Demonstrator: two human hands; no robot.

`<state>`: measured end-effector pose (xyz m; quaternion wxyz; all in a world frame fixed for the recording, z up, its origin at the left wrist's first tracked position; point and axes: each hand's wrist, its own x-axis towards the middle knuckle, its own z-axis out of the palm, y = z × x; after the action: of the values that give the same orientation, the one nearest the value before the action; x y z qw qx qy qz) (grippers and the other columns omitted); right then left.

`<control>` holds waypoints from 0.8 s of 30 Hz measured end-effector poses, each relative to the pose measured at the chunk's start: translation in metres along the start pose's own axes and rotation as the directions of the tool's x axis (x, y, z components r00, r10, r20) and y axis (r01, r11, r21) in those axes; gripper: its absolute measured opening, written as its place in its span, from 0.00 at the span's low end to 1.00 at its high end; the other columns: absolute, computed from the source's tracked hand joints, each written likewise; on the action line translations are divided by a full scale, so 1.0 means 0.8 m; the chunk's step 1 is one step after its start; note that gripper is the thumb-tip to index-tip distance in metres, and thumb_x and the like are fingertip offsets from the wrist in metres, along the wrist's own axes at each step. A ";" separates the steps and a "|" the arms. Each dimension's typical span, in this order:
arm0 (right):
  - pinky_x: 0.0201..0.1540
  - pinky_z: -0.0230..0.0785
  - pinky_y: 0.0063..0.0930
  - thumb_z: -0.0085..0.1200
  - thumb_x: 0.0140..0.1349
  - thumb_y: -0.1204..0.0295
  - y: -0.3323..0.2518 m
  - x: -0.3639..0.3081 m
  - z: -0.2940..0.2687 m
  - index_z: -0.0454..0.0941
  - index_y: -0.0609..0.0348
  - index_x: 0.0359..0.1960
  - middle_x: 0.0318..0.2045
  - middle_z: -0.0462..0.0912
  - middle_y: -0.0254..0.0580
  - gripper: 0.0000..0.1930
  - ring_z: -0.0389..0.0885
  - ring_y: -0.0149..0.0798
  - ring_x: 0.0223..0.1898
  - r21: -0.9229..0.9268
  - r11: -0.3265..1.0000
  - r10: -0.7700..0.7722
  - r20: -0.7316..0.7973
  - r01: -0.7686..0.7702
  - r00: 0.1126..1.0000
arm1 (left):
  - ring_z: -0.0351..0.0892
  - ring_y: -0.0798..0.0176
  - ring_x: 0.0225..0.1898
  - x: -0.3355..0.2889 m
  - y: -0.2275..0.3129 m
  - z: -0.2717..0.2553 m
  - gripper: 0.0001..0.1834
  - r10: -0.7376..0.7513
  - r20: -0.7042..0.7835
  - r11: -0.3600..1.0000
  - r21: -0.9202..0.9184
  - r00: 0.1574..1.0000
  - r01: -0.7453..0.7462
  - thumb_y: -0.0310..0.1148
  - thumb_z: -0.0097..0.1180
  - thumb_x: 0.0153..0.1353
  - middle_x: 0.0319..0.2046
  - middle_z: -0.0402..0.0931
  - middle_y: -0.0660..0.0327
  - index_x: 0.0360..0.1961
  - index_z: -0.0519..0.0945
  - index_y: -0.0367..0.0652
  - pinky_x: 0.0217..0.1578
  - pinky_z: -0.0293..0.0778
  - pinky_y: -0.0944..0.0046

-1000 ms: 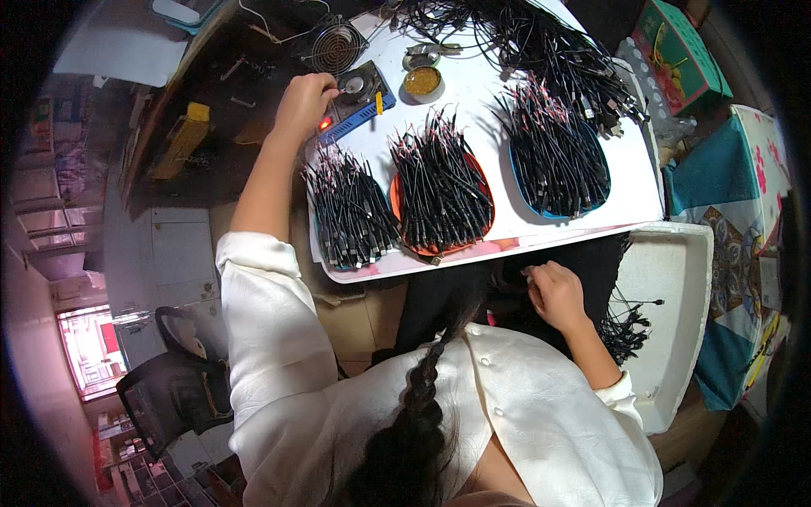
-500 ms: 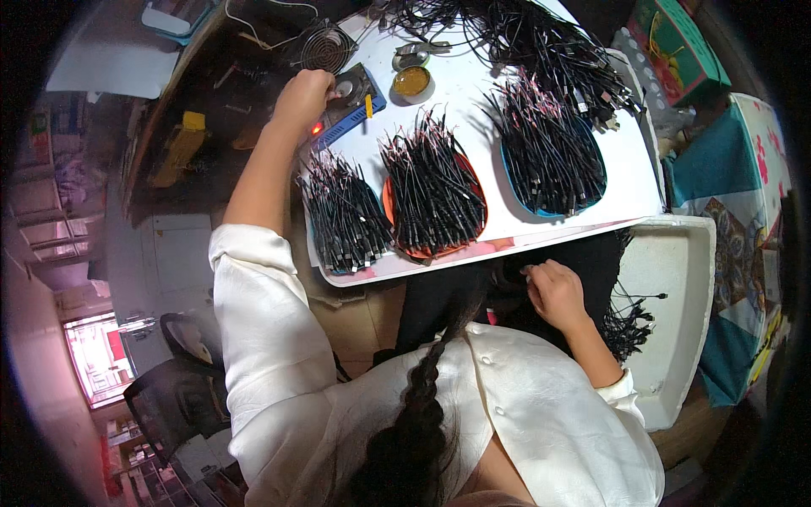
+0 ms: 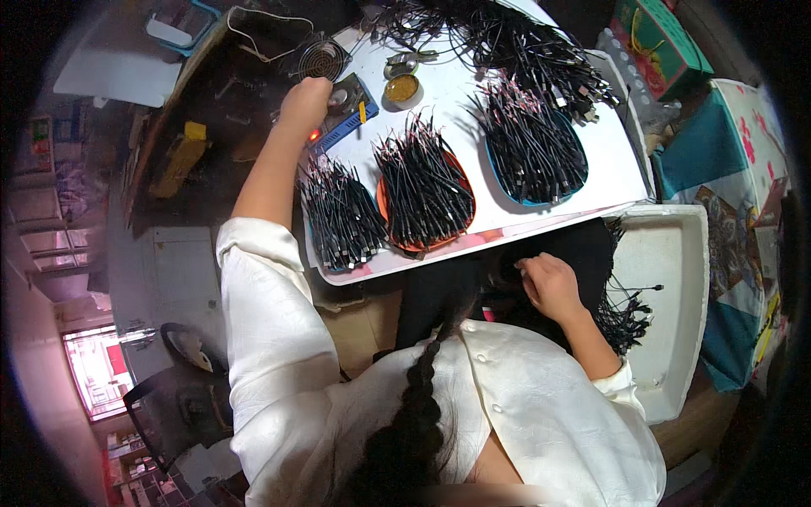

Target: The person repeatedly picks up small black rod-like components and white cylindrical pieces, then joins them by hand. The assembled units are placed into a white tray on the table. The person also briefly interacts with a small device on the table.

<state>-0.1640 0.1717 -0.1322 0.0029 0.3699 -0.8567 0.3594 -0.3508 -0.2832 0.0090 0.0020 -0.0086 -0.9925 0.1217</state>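
Observation:
My left hand [image 3: 305,105] reaches out over the left side of a small blue-sided box [image 3: 345,128] with a round metal part on top and a red light lit. Its fingers are curled and closed; what they hold is hidden behind the hand. My right hand [image 3: 551,286] is low over my dark-clothed lap, just below the table edge, with fingers bent and pressed together. Anything in its fingertips is too dark to make out. Close to the box stands a round tin [image 3: 402,89] of amber-brown stuff.
Black cables with stripped pink-white ends fill an orange tray [image 3: 470,221], a blue tray [image 3: 581,181] and a left-hand bundle [image 3: 342,221]. More loose cables [image 3: 532,55] pile at the back. A round fan grille [image 3: 323,60] lies behind the box. A white foam box [image 3: 688,296] stands right.
The whole view has shifted a little as my head turned. My left hand stays at the blue-sided box and my right hand stays over my lap, both barely moved.

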 end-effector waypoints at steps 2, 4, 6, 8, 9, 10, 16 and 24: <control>0.31 0.71 0.37 0.58 0.45 0.81 -0.002 -0.004 -0.005 0.75 0.61 0.36 0.26 0.76 0.43 0.13 0.76 0.45 0.29 0.030 0.999 0.025 0.006 -0.025 1.000 | 0.79 0.42 0.36 -0.010 0.004 -0.011 0.09 -0.037 -0.031 0.996 -0.082 0.999 0.034 0.31 0.64 0.52 0.29 0.78 0.44 0.28 0.80 0.36 0.37 0.74 0.49; 0.32 0.71 0.38 0.58 0.47 0.81 -0.009 -0.010 -0.013 0.75 0.60 0.37 0.26 0.77 0.44 0.13 0.77 0.46 0.30 0.090 0.993 0.080 0.024 -0.082 0.996 | 0.79 0.43 0.34 -0.022 0.012 -0.039 0.10 -0.112 -0.032 0.981 -0.165 0.993 0.105 0.32 0.66 0.51 0.30 0.79 0.46 0.29 0.81 0.36 0.36 0.74 0.50; 0.36 0.73 0.36 0.54 0.53 0.79 -0.020 -0.017 -0.029 0.76 0.61 0.39 0.30 0.79 0.47 0.11 0.79 0.48 0.35 0.223 0.961 0.162 0.031 -0.165 0.986 | 0.82 0.59 0.30 -0.049 0.019 -0.087 0.08 -0.190 -0.126 0.918 -0.374 0.974 0.130 0.30 0.62 0.55 0.27 0.81 0.53 0.32 0.81 0.35 0.32 0.74 0.60; 0.38 0.74 0.34 0.52 0.57 0.78 -0.035 -0.019 -0.050 0.76 0.62 0.41 0.33 0.80 0.48 0.09 0.81 0.46 0.37 0.338 0.897 0.287 0.046 -0.285 0.957 | 0.80 0.70 0.30 -0.099 0.038 -0.140 0.09 -0.285 -0.165 0.625 -0.779 0.944 0.052 0.30 0.59 0.60 0.28 0.81 0.60 0.38 0.82 0.36 0.30 0.71 0.71; 0.39 0.74 0.32 0.50 0.60 0.76 -0.046 -0.022 -0.063 0.76 0.63 0.42 0.35 0.81 0.48 0.09 0.81 0.44 0.38 0.504 0.829 0.281 0.002 -0.244 0.960 | 0.77 0.73 0.28 -0.130 0.052 -0.169 0.11 -0.291 -0.147 0.392 -0.920 0.945 -0.022 0.29 0.57 0.62 0.29 0.80 0.60 0.43 0.79 0.34 0.27 0.68 0.75; 0.40 0.74 0.30 0.48 0.63 0.74 -0.058 -0.018 -0.075 0.76 0.63 0.43 0.37 0.82 0.47 0.10 0.82 0.41 0.40 0.650 0.702 0.354 0.039 -0.293 0.934 | 0.72 0.75 0.24 -0.164 0.068 -0.195 0.14 -0.261 -0.169 0.173 -0.977 0.950 -0.126 0.30 0.58 0.62 0.29 0.77 0.60 0.47 0.76 0.34 0.24 0.63 0.78; 0.55 0.66 0.29 0.46 0.69 0.60 -0.162 0.011 -0.134 0.56 0.64 0.64 0.50 0.76 0.46 0.28 0.74 0.40 0.53 0.764 0.612 -0.034 -0.234 0.205 0.972 | 0.56 0.79 0.17 -0.293 0.239 -0.256 0.14 0.229 -0.397 -0.474 -0.843 0.889 -0.254 0.34 0.47 0.70 0.22 0.66 0.68 0.48 0.71 0.34 0.14 0.53 0.77; 0.36 0.70 0.21 0.43 0.70 0.67 -0.159 -0.093 -0.209 0.65 0.66 0.52 0.34 0.75 0.39 0.15 0.75 0.29 0.33 0.740 0.672 0.270 -0.265 0.016 0.926 | 0.72 0.57 0.58 -0.291 0.408 -0.208 0.24 0.281 -0.231 -0.727 -0.685 0.931 0.050 0.26 0.53 0.65 0.54 0.73 0.49 0.61 0.66 0.33 0.55 0.71 0.61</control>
<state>-0.0730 0.2627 0.0495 -0.0169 0.2079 -0.6505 0.7303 -0.1118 0.0694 0.0913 -0.1166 -0.1544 -0.4657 -0.8636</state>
